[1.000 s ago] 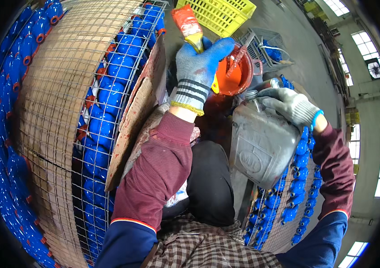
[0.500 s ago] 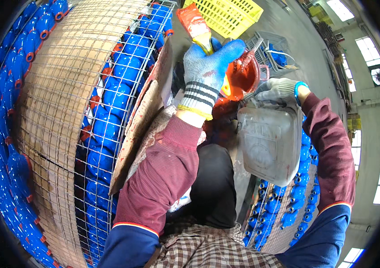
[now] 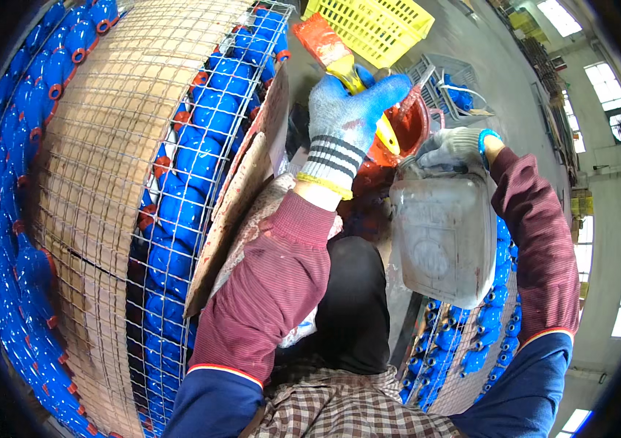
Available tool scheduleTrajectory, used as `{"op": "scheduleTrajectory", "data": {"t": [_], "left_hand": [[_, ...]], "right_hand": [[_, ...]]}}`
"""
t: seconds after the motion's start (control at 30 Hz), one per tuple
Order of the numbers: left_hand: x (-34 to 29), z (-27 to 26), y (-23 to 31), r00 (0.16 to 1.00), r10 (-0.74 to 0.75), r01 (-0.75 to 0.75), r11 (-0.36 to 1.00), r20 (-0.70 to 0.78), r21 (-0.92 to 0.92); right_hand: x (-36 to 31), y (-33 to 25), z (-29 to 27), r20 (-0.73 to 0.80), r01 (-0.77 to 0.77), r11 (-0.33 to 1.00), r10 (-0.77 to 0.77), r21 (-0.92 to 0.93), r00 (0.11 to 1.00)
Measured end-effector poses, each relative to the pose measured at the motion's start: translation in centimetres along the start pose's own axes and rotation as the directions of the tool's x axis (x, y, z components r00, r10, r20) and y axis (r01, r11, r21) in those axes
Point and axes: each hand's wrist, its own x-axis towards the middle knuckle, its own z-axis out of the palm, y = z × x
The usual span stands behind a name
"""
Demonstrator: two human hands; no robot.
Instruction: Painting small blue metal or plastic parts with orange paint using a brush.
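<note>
My left hand (image 3: 347, 117), in a blue and white knitted glove, is closed round a paintbrush with its thumb stuck out to the right. The paintbrush (image 3: 323, 42) has red-orange bristles pointing up and away, and its yellow handle slants down over a red bucket (image 3: 418, 131). Red-orange paint coats the inside of that bucket. My right hand (image 3: 453, 150), also gloved, is closed on the top of a cloudy plastic jug (image 3: 442, 237) close to the bucket's right side. Red smears mark the jug. The glove and jug hide its mouth.
A wire-mesh cage (image 3: 135, 146) with cardboard and blue, red-rimmed parts fills the left. Paint-stained cardboard (image 3: 234, 212) leans by it. Beyond the bucket are a yellow crate (image 3: 372, 29) and a grey crate (image 3: 442, 77). More blue parts (image 3: 464, 343) lie at lower right.
The paintbrush has turned in my left hand, so more of its yellow handle shows over the bucket. My right hand still holds the jug, nearly in the same place.
</note>
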Motion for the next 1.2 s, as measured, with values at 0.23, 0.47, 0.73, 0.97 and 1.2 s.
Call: {"op": "scheduleTrajectory", "data": {"t": [0.23,0.47,0.73,0.97,1.2], "left_hand": [[-0.7,1.4,-1.7,0.951,-0.064,-0.019,0.965,0.303,0.263],[-3.5,3.7,-4.5,0.782,-0.386,0.02,0.801,0.49,0.599],[-9.8,8.8,-4.1,0.562,-0.51,-0.177,0.695,0.651,0.697],[-17.8,10.6,-7.1,0.121,-0.511,-0.317,0.793,0.851,0.521],[-15.6,11.7,-2.8,0.427,-0.465,0.187,0.885,0.776,0.427]], "right_hand": [[-5.0,1.6,4.2,-0.399,0.231,0.972,-0.199,0.032,0.895],[-11.9,-1.9,12.6,-0.694,0.198,0.939,0.056,0.281,0.717],[-19.4,-2.4,18.8,-0.747,0.004,0.953,0.234,0.302,0.623],[-25.7,-5.4,30.2,-0.726,-0.058,0.841,0.498,0.538,0.475],[-25.7,-5.3,49.6,-0.528,0.073,0.525,0.825,0.848,0.201]]}}
